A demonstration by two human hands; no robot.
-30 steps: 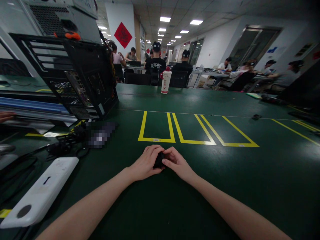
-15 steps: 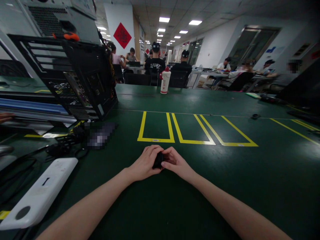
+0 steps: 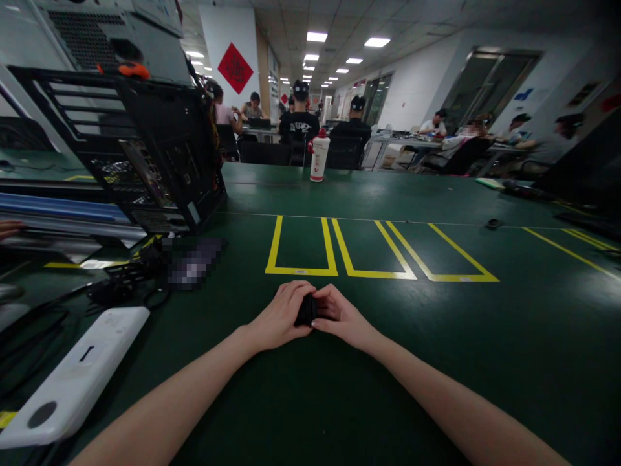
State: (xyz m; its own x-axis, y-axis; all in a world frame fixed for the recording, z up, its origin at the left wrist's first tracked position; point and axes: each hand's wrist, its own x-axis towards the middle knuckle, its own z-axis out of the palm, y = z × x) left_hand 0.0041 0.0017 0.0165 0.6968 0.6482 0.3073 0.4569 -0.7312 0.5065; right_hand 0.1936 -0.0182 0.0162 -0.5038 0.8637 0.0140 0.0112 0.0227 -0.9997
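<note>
Between my two hands is a small black block-like object point(image 3: 305, 311), partly covered by fingers, so its kind does not show. My left hand point(image 3: 280, 317) wraps round it from the left, thumb low and fingers over the top. From the right, my right hand point(image 3: 345, 317) curls in, with its fingertips and thumb on the object's right side. Both hands are low over the green table point(image 3: 330, 395), just in front of the yellow tape outlines point(image 3: 301, 272).
On the left are an open black computer case point(image 3: 160, 142), tangled black cables point(image 3: 116, 285) and a long white device point(image 3: 77, 375). A white bottle with a red lid point(image 3: 319, 155) stands farther back. Several people sit beyond the table; a hand point(image 3: 10, 228) shows at the left edge.
Both hands stay almost in place around the black object. The whole view has shifted very slightly.
</note>
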